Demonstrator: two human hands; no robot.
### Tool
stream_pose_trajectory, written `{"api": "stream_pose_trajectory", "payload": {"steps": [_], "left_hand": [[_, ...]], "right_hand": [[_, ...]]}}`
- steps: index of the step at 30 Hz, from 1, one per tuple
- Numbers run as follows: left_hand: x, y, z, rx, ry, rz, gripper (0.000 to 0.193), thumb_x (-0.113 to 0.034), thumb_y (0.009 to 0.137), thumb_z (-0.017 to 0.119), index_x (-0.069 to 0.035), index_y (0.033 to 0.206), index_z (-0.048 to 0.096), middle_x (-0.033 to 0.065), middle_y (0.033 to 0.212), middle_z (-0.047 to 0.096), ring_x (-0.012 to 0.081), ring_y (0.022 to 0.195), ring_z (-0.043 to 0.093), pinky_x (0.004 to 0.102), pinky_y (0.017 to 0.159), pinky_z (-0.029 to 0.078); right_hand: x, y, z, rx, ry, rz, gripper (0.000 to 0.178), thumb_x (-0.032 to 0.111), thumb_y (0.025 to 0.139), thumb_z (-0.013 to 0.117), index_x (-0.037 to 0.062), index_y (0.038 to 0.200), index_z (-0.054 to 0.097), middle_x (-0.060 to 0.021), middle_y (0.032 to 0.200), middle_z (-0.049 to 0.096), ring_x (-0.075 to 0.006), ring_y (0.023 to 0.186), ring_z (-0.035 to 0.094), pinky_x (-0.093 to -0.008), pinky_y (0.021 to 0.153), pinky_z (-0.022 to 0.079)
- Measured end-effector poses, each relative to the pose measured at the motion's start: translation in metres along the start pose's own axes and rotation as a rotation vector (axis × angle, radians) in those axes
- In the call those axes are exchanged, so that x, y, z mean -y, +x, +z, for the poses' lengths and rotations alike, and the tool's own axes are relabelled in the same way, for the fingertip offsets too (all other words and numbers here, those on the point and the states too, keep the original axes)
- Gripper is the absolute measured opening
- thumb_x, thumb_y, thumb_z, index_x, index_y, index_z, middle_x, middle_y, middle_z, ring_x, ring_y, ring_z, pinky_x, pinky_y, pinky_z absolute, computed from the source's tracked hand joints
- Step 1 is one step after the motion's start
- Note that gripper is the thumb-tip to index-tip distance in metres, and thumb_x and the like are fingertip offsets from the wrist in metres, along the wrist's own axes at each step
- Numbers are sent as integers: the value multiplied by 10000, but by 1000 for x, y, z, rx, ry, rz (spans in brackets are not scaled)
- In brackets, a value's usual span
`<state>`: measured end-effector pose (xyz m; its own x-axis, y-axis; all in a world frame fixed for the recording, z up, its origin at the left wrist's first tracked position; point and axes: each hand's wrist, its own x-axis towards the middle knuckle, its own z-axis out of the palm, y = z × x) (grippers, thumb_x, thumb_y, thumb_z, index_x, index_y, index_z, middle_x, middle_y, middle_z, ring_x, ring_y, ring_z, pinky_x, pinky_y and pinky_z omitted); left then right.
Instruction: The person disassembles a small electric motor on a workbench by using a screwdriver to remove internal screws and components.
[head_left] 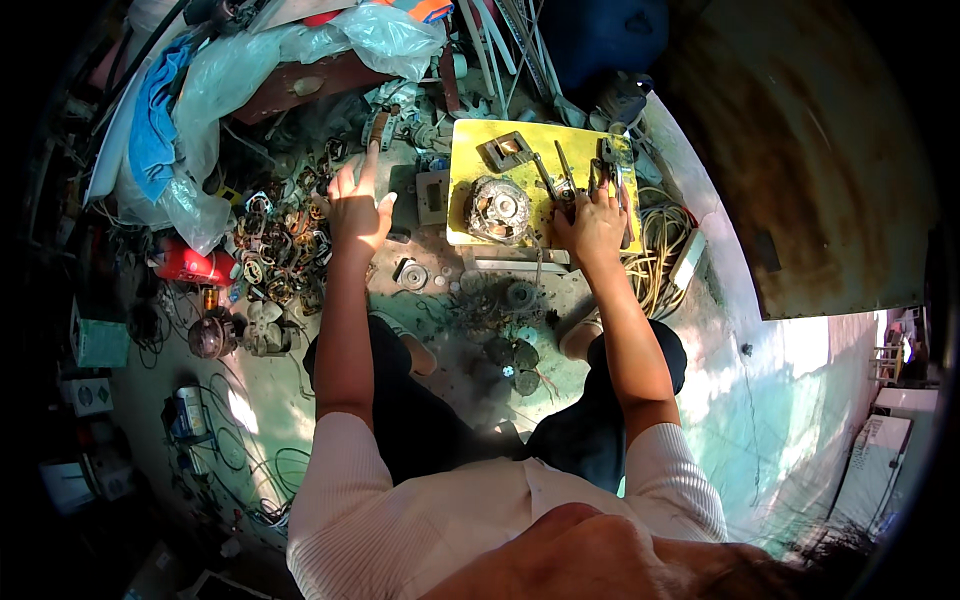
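My left hand [362,208] reaches forward, its index finger stretched toward a dark, curved metal piece [380,128] in the clutter; I cannot tell if the fingertip touches it. The thumb stands apart, and I see nothing held. On the right part of a yellow board [470,150], my right hand [597,228] lies over the handles of pliers-like tools [608,158], its thumb and fingers apart; its fingertips are partly hidden among them. Left of it on the board sit a round, grimy metal motor part [498,208] and a square metal frame [507,150]. Slim rod-like tools [563,160] lie between.
Heaped copper-wound motor parts [285,235] cover the floor at left, near a red cylinder [195,262] and plastic sheeting [240,80]. Coiled cable [660,255] lies right of the board. Between my feet are a small round part [412,273] and dark debris [510,350].
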<state>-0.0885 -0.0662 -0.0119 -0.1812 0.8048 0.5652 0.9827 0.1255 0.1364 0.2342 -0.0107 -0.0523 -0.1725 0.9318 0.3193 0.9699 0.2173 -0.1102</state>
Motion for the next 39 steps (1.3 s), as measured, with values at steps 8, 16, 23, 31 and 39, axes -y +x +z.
{"api": "stream_pose_trajectory", "payload": {"steps": [8,16,23,31,39], "left_hand": [[4,3,5,365,-476,-2,443,-132,894,556,-124,1337,534,143,963,675,314,893,649,356,846,486],[-10,2,7,319,-588,27,432,-127,842,616,-130,1272,582,112,1225,597,302,1131,555,496,1051,327],[-25,0,18,610,-945,12,827,-370,650,849,-28,1321,508,161,1365,464,300,1249,486,363,1031,397],[-47,2,18,781,-842,15,1006,-394,599,860,-34,1412,388,176,1413,402,343,1366,290,412,1131,261],[-48,0,23,766,-840,19,984,-346,572,875,-10,1383,430,207,1414,419,339,1363,331,420,1126,271]], "right_hand": [[-9,8,-13,-107,266,151,354,332,974,504,-15,926,554,-252,934,579,-449,916,567,-483,812,455],[16,70,-111,-133,1231,247,236,160,867,729,9,980,586,-20,787,638,-77,667,569,-214,600,465],[53,73,-108,-259,1221,21,244,158,932,647,7,1066,510,-47,838,651,-72,706,591,-205,635,452],[77,65,-89,-304,1201,4,256,154,965,583,-7,1090,428,-84,817,663,-100,684,616,-227,622,489],[77,60,-91,-231,1229,13,243,143,968,577,-13,1075,425,-83,792,655,-98,672,601,-216,606,474]]}}
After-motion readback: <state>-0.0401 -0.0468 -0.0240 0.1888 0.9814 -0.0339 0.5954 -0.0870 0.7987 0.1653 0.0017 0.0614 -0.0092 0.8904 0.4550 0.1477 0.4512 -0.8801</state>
